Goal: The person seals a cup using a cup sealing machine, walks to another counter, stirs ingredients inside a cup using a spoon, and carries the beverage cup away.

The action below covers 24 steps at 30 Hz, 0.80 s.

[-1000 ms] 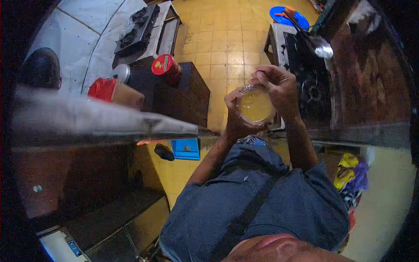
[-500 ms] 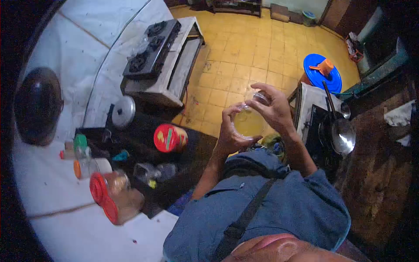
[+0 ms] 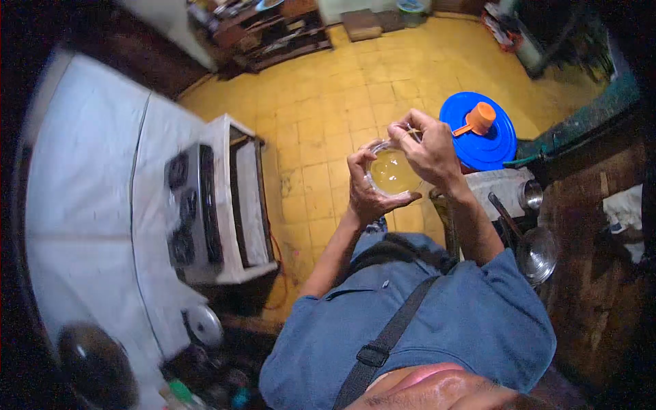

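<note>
My left hand (image 3: 369,184) is wrapped round the side of a clear bowl (image 3: 370,179), with the thumb along its near edge. Inside it is a pale yellowish liquid (image 3: 395,172) with bright glints on its surface. My right hand (image 3: 430,147) is at the far right edge of the bowl, its thumb and fingers pinched together. Something thin and clear shows at those fingertips, too small to name. Both hands are in front of my body, above the tiled floor.
A stove (image 3: 191,205) stands on a white-topped table to the left, with a metal lid (image 3: 204,324) nearer me. To the right are a blue lid (image 3: 499,147) bearing an orange dipper (image 3: 482,117), and a metal pan (image 3: 536,256). Shelves (image 3: 287,41) stand at the back.
My view has turned left, away from the jars on the dark counter. The bowl stays in my left hand. My right fingers have drawn closer together at its edge, and the liquid now glints.
</note>
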{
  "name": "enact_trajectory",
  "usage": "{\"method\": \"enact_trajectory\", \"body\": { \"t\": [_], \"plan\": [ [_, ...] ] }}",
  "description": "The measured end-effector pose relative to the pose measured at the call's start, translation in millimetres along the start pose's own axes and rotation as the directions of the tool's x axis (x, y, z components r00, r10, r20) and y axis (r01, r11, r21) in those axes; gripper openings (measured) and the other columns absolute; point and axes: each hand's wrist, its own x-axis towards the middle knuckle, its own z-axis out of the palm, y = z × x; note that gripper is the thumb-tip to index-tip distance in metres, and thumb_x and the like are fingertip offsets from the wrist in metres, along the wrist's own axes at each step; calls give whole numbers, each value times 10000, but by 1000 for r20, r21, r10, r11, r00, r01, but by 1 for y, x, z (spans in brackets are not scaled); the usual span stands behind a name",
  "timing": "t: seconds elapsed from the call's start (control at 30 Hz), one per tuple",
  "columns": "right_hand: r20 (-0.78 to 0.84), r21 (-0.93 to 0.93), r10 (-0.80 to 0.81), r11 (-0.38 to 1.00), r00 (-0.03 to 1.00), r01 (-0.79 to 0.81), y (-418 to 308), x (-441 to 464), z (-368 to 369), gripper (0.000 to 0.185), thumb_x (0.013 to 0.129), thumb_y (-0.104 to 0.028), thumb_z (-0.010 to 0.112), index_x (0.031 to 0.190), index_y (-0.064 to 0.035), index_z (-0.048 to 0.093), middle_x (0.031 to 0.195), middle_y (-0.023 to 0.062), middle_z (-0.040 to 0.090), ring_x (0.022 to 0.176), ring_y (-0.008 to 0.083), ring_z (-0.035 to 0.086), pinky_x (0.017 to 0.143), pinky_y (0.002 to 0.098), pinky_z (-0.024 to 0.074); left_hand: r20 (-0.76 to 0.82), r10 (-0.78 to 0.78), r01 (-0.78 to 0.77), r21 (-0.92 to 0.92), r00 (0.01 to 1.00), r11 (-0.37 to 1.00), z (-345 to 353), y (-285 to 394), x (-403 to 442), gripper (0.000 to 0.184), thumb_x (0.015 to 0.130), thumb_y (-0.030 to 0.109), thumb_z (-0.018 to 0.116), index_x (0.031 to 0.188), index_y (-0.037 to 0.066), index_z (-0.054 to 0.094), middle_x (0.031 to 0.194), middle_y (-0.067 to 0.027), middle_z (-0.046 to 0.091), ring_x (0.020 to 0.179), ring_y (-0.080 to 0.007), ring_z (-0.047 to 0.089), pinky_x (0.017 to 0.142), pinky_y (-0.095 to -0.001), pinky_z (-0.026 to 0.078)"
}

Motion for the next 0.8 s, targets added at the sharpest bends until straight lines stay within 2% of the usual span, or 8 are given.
{"method": "enact_trajectory", "body": {
  "t": [0.03,0.17,0.27,0.33,0.37,0.53,0.6,0.8],
  "plan": [
    [-33,-7,20,1000,999,-20,7,28,-6,169,848,-137,632,797,20,595,717,77,654,674,93,591,594,271,471,37,-7,8,-30,999,1000,6,-20,26,936,494,335,940,1125,69,302,1232,-202,451,1159,-311,485,966,-405,429],
    [-199,-22,71,997,978,-76,47,121,-37,171,856,-129,612,781,20,575,706,82,646,664,94,591,578,279,471,179,-79,112,-182,981,977,44,-85,120,931,500,323,941,1119,69,293,1236,-197,437,1169,-292,469,990,-390,406],
    [-384,-10,96,994,918,-108,87,180,-62,160,858,-119,607,781,13,560,698,75,635,658,100,588,574,275,471,271,8,65,-257,963,964,87,-131,183,953,488,238,952,1149,93,281,1248,-161,404,1164,-268,456,999,-396,399],
    [-476,131,168,984,863,-120,119,219,-83,134,859,-83,594,774,9,548,698,62,618,647,106,584,568,272,464,333,30,68,-278,943,958,120,-164,224,943,497,239,950,1144,96,279,1245,-161,406,1158,-264,459,998,-396,399],
    [-559,64,98,995,823,-75,143,239,-95,159,852,-125,599,797,18,554,669,174,621,634,268,655,557,365,481,358,36,83,-312,933,947,139,-182,243,937,503,237,947,1142,98,276,1243,-161,407,1164,-267,457,1000,-396,396],
    [-639,331,226,943,735,-2,219,338,-143,123,880,-87,577,818,13,543,714,127,638,692,228,680,571,326,512,443,133,66,-406,887,911,223,-258,342,913,525,215,938,1133,106,265,1235,-164,406,1191,-276,445,1005,-398,391],
    [-583,643,381,756,717,121,235,381,-177,104,906,-61,544,854,26,517,769,117,620,756,258,692,622,319,553,485,140,100,-436,863,895,264,-286,384,903,533,204,932,1130,108,261,1230,-168,403,1203,-286,441,1009,-404,384],
    [-687,647,432,729,584,223,284,479,-289,112,937,-84,521,875,-14,459,817,82,528,804,299,680,703,355,564,511,224,94,-524,830,846,396,-333,492,865,544,174,917,1107,116,263,1211,-173,400,1172,-275,438,1001,-415,368]
  ]
}}
